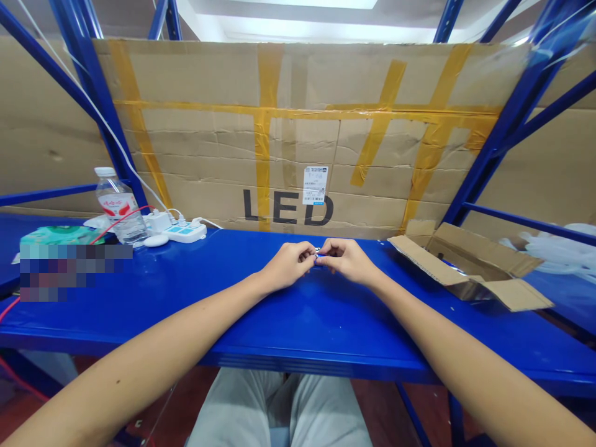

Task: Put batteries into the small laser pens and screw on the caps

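Note:
My left hand [289, 266] and my right hand [348, 261] meet over the middle of the blue table. Between their fingertips is a small object [318, 251] with white, dark and blue parts; its kind is too small to make out. Both hands are closed, thumbs and forefingers pinching it from either side. The fingers cover most of it. It is held just above the tabletop [298, 323], and I cannot tell whether it touches the surface.
An open cardboard box [475, 273] stands at the right with something blue inside. On the left are a water bottle [121, 208], a white power strip [184, 231], cables and a green packet [58, 236]. A large taped cardboard panel [209, 155] closes off the back, between blue rack posts.

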`<action>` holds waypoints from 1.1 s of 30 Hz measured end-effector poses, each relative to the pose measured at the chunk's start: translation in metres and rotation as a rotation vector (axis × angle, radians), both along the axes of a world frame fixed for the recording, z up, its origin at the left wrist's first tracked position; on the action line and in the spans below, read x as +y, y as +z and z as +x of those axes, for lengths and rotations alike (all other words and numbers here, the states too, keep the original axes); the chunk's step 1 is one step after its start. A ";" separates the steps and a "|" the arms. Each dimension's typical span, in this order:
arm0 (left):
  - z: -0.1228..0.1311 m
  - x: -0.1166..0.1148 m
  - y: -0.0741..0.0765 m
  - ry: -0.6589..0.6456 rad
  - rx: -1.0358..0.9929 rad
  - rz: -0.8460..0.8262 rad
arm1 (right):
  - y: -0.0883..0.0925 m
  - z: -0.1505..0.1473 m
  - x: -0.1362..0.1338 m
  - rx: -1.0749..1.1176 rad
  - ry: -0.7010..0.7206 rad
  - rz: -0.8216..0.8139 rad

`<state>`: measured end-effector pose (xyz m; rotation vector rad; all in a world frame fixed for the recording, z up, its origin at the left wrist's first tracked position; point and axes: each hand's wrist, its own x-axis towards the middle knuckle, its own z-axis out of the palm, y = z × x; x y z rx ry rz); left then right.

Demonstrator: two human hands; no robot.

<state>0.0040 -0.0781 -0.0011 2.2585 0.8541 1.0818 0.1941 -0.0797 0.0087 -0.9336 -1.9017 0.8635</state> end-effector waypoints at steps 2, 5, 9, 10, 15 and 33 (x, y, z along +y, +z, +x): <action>-0.001 0.000 0.000 0.014 0.025 0.037 | 0.001 -0.001 0.000 -0.019 -0.011 0.017; -0.001 -0.001 0.001 0.027 0.062 0.078 | 0.001 -0.001 -0.001 -0.040 -0.010 0.026; -0.002 -0.002 0.002 0.027 0.091 0.129 | 0.001 0.000 -0.002 -0.076 -0.004 0.017; -0.002 -0.002 0.002 0.026 0.096 0.137 | 0.001 0.001 -0.002 -0.084 -0.003 0.014; -0.002 0.000 0.001 0.026 0.103 0.150 | 0.001 0.002 0.000 -0.089 0.003 -0.002; 0.000 0.001 0.002 0.052 0.124 0.206 | 0.002 -0.001 0.001 0.002 0.071 -0.069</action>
